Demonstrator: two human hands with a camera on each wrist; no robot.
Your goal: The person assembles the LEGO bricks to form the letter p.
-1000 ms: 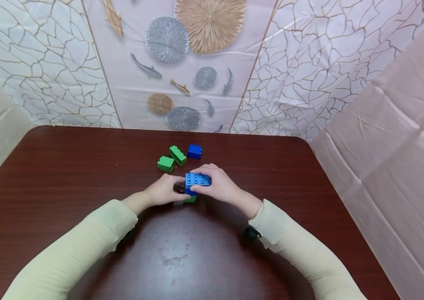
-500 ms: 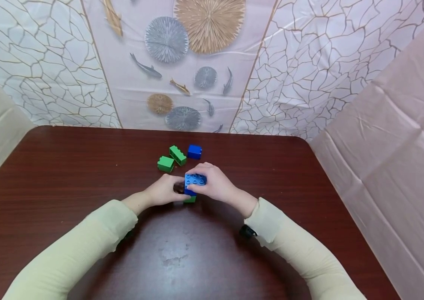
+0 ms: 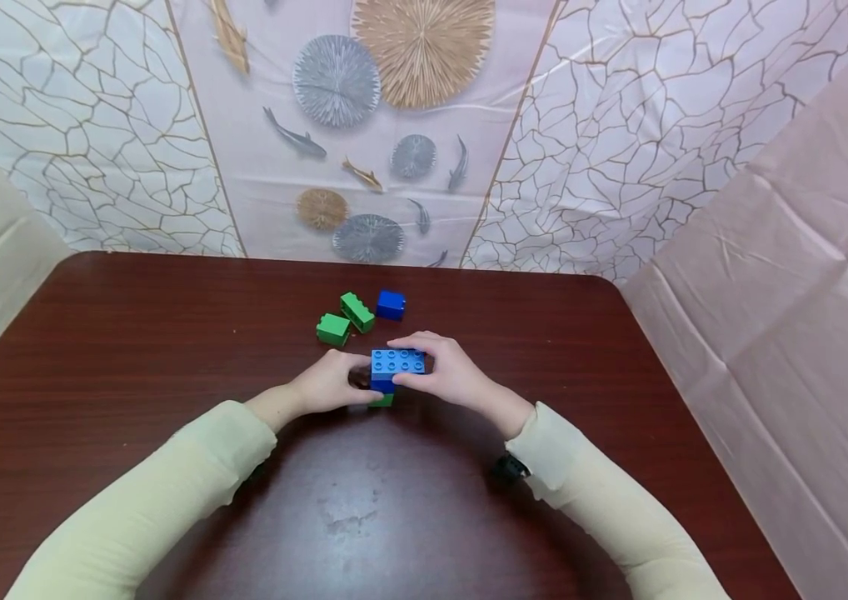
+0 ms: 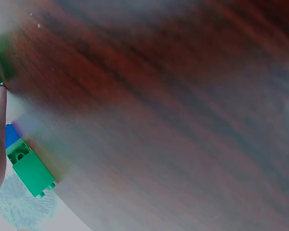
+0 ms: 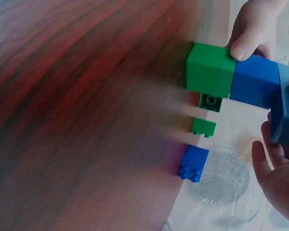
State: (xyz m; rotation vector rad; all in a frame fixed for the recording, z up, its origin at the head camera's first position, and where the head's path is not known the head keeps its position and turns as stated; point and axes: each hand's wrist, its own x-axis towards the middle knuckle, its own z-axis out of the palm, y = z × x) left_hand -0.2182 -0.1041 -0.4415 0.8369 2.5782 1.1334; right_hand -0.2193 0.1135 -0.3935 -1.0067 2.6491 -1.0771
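A small stack stands near the middle of the table, with a green brick (image 5: 209,70) at the bottom and a dark blue brick (image 5: 254,81) on it. Across the top lies a longer light blue brick (image 3: 397,361), studs up, jutting out to the right. My left hand (image 3: 326,382) grips the lower stack from the left, thumb on the near side. From the right, my right hand (image 3: 454,373) holds the light blue brick, thumb along its near side and fingers along its far side. In the left wrist view only a left finger and a bit of green show.
Behind the stack lie two loose green bricks, one (image 3: 333,330) nearer and one (image 3: 357,312) farther, and a loose blue brick (image 3: 391,305). The brown table (image 3: 169,350) ends at a patterned cloth backdrop (image 3: 281,192); a plain cloth wall (image 3: 784,275) rises at the right.
My right hand has shifted right along the light blue brick since half a second ago, so more of its studs show. The left hand and the loose bricks have stayed put.
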